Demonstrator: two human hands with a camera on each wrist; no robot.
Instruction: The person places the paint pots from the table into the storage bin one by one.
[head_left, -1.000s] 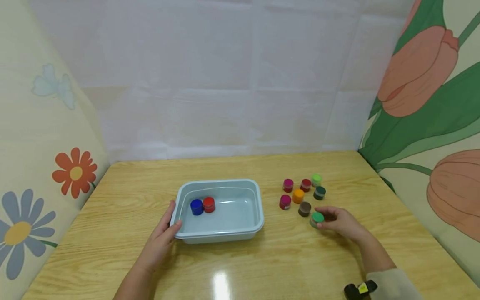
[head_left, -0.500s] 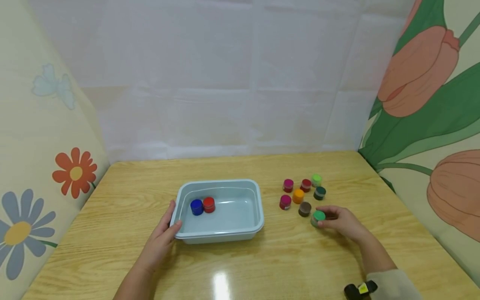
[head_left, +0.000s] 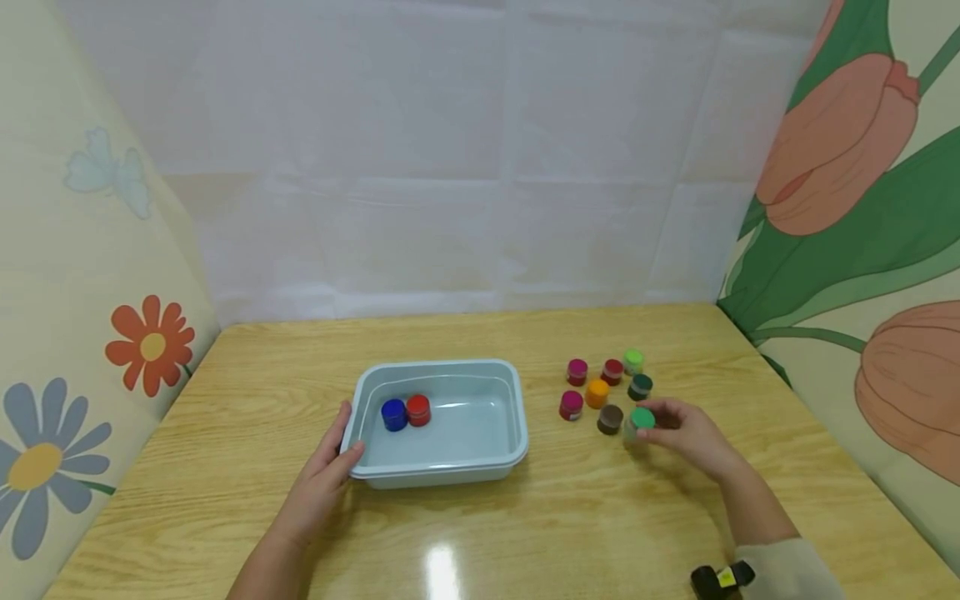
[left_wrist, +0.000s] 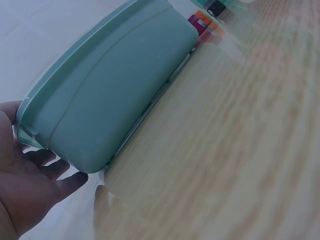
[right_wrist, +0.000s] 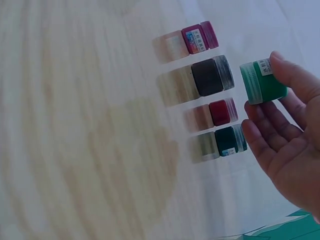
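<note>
Wood-grain tabletop: left hand in pinch on pale-blue rectangular plastic tub, right hand likewise on round green jar.

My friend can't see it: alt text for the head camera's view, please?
A person's right grip holds a green jar near seven other jars on a wooden table. The left grip holds the edge of a pale tub containing a blue jar and a red jar.

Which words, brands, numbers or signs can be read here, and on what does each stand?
None can be read.
Small round green jar in the right hand: white label, print blurred.
Small round magenta jar: white label, print too small.
Small round dark-green jar: white label, print too small.
Black wrist device: yellow patch, nothing legible.
</note>
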